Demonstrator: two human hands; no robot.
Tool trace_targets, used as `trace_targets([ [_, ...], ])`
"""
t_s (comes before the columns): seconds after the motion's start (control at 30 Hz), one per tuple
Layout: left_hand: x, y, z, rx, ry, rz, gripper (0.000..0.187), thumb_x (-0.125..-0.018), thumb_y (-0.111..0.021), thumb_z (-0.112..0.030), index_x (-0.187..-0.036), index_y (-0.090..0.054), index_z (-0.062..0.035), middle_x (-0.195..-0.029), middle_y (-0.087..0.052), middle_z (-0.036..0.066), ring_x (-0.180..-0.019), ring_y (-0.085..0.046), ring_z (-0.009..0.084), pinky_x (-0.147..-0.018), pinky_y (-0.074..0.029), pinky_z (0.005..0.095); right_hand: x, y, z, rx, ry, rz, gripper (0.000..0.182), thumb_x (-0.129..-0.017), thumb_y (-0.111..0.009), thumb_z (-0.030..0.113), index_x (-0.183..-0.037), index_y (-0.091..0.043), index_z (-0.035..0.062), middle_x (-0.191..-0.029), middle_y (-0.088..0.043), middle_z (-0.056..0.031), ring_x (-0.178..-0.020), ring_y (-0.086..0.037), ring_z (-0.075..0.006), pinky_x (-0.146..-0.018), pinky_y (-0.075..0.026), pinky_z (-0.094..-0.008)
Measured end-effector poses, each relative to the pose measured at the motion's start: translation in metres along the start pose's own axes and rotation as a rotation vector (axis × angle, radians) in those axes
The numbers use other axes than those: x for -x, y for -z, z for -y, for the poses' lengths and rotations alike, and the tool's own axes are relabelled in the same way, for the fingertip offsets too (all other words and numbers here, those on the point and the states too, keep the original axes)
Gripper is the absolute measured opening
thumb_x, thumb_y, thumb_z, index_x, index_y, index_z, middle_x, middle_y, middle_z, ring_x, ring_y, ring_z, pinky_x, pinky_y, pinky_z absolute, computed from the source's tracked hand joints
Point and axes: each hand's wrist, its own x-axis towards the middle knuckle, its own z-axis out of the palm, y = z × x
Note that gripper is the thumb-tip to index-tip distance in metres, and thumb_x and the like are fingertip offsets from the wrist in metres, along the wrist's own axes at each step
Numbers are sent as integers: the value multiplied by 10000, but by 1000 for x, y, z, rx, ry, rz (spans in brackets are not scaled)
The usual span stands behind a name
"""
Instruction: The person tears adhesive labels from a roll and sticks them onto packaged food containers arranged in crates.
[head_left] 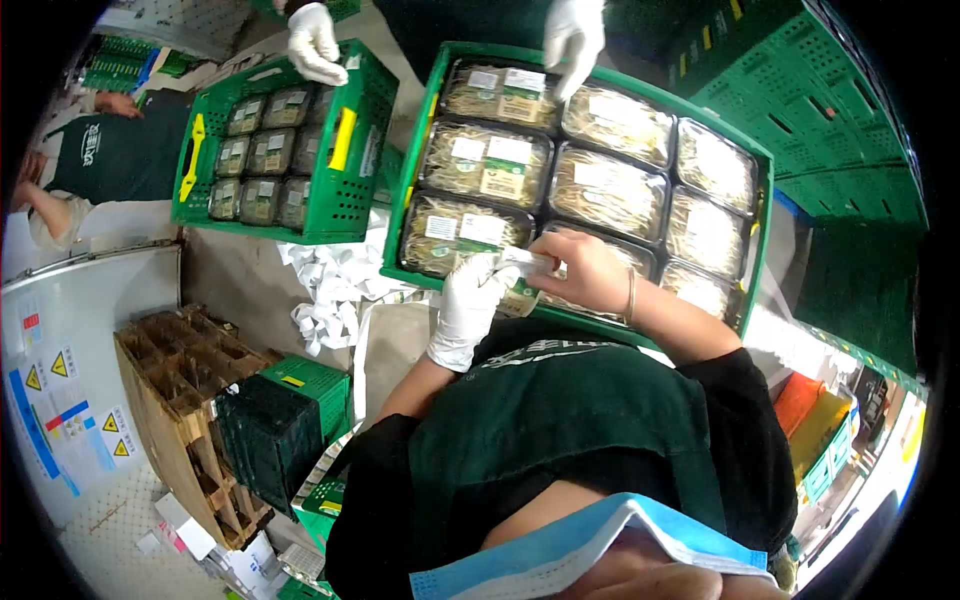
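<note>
Left hand (470,305): gloved, I see it pinched on a white label strip (520,262) at the near edge of the crate.
Right hand (590,272): bare, fingers closed on the same strip; my two hands meet.
Label strip: held between both hands, just above the nearest packed tray (455,232).
Crate (762,190): green, filled with sealed sprout trays.
Co-worker's gloved hand (573,38): on the far tray row.
</note>
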Motion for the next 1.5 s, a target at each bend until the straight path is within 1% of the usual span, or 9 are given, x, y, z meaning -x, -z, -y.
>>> trace_targets([
  [0.13, 5, -28, 5, -366, -39, 56, 174, -759, -615, -140, -798, -564, 22, -728, -579, 64, -674, -535, 103, -605, -430, 236, 25, 28, -38, 137, 143, -288, 183, -617, -660, -3, -781, -590, 40, -719, -590, -84, -641, -571, -210, -596, -474, -287],
  [0.3, 19, -40, 4, 8, 215, -1, 134, -755, -563, -47, -852, -558, 46, -745, -588, 70, -627, -551, 92, -544, -455, 214, -26, 146, -154, 576, -12, -461, 284, -738, -569, 190, -965, -482, 43, -884, -551, -145, -853, -517, -320, -725, -426, -382],
  [0.5, 45, -34, 11, 66, 171, -68, 228, -764, -512, 7, -988, -517, 49, -886, -576, 70, -745, -553, 90, -633, -454, 204, -29, 118, -186, 1071, -309, -473, 576, -787, -455, 485, -1217, -357, 115, -1125, -442, -102, -1027, -421, -237, -852, -340, -350],
  [0.57, 45, -42, 10, 171, 190, -76, 267, -771, -486, 20, -1036, -492, 54, -936, -564, 75, -797, -547, 97, -696, -448, 210, -7, 101, -147, 982, -271, -421, 559, -771, -492, 479, -1177, -411, 104, -1044, -504, -113, -955, -484, -226, -809, -389, -358],
  [0.63, 39, -53, 8, 246, 100, -36, 292, -766, -485, 30, -1057, -482, 56, -931, -567, 78, -808, -555, 115, -713, -452, 221, 30, 80, -81, -125, -69, -10, 428, -758, -567, 386, -1039, -514, 68, -883, -567, -115, -811, -552, -213, -734, -442, -345],
  [0.9, 32, -85, -5, -259, -117, -11, 181, -751, -585, -52, -919, -568, 14, -796, -588, 48, -712, -547, 100, -651, -441, 221, 84, 22, -25, -210, 48, -179, 140, -714, -600, 79, -846, -564, 47, -640, -571, -138, -600, -568, -276, -563, -460, -343],
  [1.17, 52, -40, 31, -189, 87, 85, 187, -745, -576, -41, -901, -522, 48, -767, -570, 78, -678, -549, 109, -621, -461, 231, 29, 98, -128, 272, 5, -379, 208, -707, -621, 159, -839, -546, 17, -792, -581, -166, -693, -559, -312, -621, -458, -362],
  [1.33, 62, -33, 19, 221, 215, -21, 300, -748, -512, 50, -1045, -477, 70, -943, -574, 91, -819, -556, 119, -715, -457, 233, 36, 50, -148, 938, -232, -500, 620, -724, -573, 388, -1207, -364, 60, -1030, -495, -114, -945, -462, -246, -822, -361, -334],
  [1.5, 72, -42, 24, 143, 141, 77, 411, -763, -534, 23, -1153, -411, 61, -1034, -550, 83, -899, -532, 136, -793, -424, 225, 79, 35, -31, -316, -52, -29, 380, -719, -612, 235, -1008, -503, 14, -804, -568, -158, -729, -549, -301, -670, -437, -380],
])
